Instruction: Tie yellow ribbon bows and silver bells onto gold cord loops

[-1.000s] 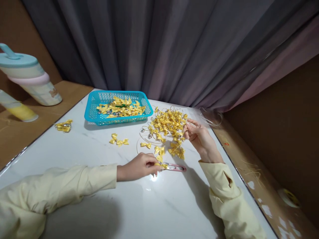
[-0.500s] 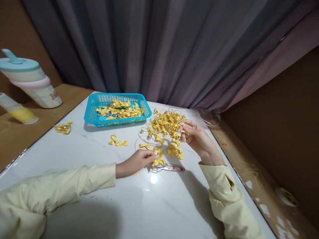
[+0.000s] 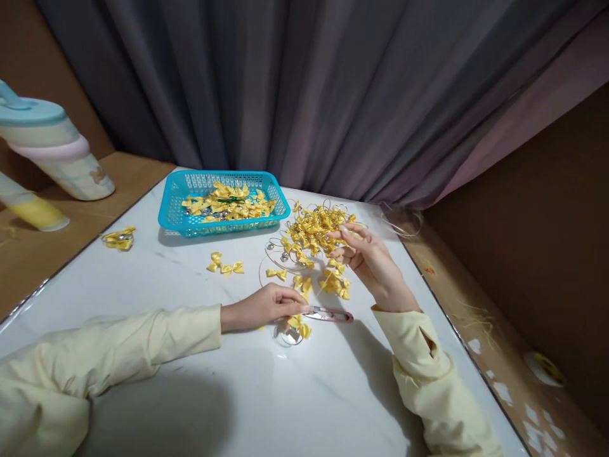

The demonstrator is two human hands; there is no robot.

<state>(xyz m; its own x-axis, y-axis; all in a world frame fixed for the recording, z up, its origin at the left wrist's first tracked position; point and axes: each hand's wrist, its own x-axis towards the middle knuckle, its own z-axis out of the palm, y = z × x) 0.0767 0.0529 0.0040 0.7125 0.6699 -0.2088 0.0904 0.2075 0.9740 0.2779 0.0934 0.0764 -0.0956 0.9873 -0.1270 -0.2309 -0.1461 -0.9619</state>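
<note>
My left hand (image 3: 273, 306) is closed, thumb against fingers, at the near side of the loose bows. A yellow ribbon bow (image 3: 299, 327) with a thin looped cord hangs just below its fingertips. Right by those fingertips lies a pair of pink thread snips (image 3: 337, 315), partly covered by the hand. My right hand (image 3: 364, 257) is raised at the right edge of a pile of yellow bows (image 3: 316, 227) with cords and small silver bells. Its fingers are bent in a pinch, and a faint pale thread (image 3: 328, 279) seems to run down-left from them.
A blue mesh basket (image 3: 166, 219) holding more bows stands at the back. Some bows (image 3: 226, 265) lie left of the pile, others (image 3: 118, 238) at the far left. A tumbler (image 3: 71, 165) and a yellow-white cylinder (image 3: 40, 209) stand beyond the left edge. A curtain hangs behind.
My left hand has shifted slightly right and up, and the bow now hangs below its fingers. My right hand has drawn slightly left, its fingers changing shape. The view has tilted a little.
</note>
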